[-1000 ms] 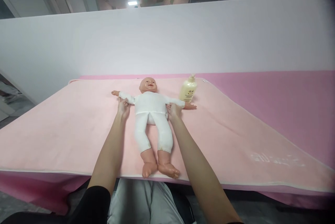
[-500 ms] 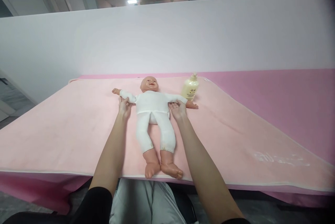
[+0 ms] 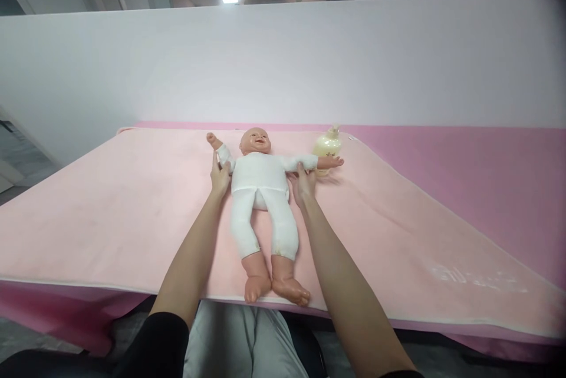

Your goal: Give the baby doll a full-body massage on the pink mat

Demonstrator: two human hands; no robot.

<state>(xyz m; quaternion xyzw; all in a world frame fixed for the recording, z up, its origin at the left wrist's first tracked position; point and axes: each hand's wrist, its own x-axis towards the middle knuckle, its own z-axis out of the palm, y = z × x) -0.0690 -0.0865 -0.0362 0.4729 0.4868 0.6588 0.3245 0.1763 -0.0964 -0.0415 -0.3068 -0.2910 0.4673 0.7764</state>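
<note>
A baby doll [image 3: 262, 189] in white clothes lies on its back on a pale pink blanket [image 3: 110, 213], head away from me, bare feet at the near edge. My left hand [image 3: 220, 176] holds the doll's arm on the left side, which is lifted a little. My right hand [image 3: 304, 182] grips the other arm near the shoulder, and that arm is raised off the blanket. A cream pump bottle [image 3: 327, 147] stands just behind the doll's raised hand.
The blanket covers a table with a darker pink cloth [image 3: 464, 160] showing at the right and back. A plain white partition wall [image 3: 283, 59] rises behind the table. My lap is visible below the table's near edge.
Both of the doll's arms have been lifted off the blanket. My hands moved up slightly along the arms, and the view shifted a little to the left.
</note>
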